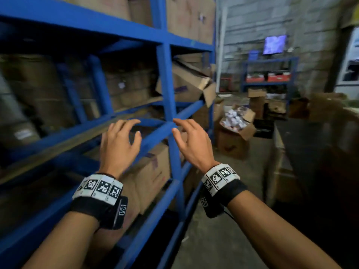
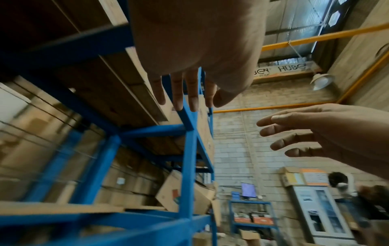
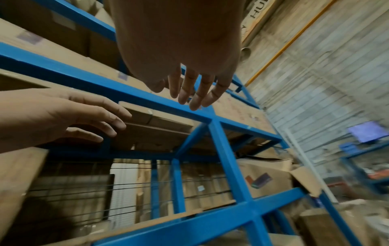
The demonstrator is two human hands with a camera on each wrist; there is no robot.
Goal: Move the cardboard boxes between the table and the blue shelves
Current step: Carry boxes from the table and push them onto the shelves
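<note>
Blue metal shelves [image 1: 165, 78] fill the left of the head view, stacked with cardboard boxes. My left hand [image 1: 120, 140] hovers before the middle shelf rail [image 1: 151, 136], fingers spread and relaxed, holding nothing. My right hand [image 1: 190, 138] floats beside the upright post, fingers loose and empty. A cardboard box with a printed logo [image 1: 151, 169] sits on the lower shelf under my hands. A crumpled box with loose flaps [image 1: 192, 84] lies tilted on the shelf above right. The wrist views show the left hand [image 2: 185, 93] and the right hand [image 3: 189, 93] with straight fingers near the blue frame.
An open box of white packets [image 1: 236, 121] stands on the concrete floor by the shelf end. A dark table [image 1: 310, 144] runs along the right. A smaller blue rack [image 1: 270, 74] with red crates and a screen [image 1: 274, 44] stand at the back wall. Another person [image 2: 339, 181] is far right.
</note>
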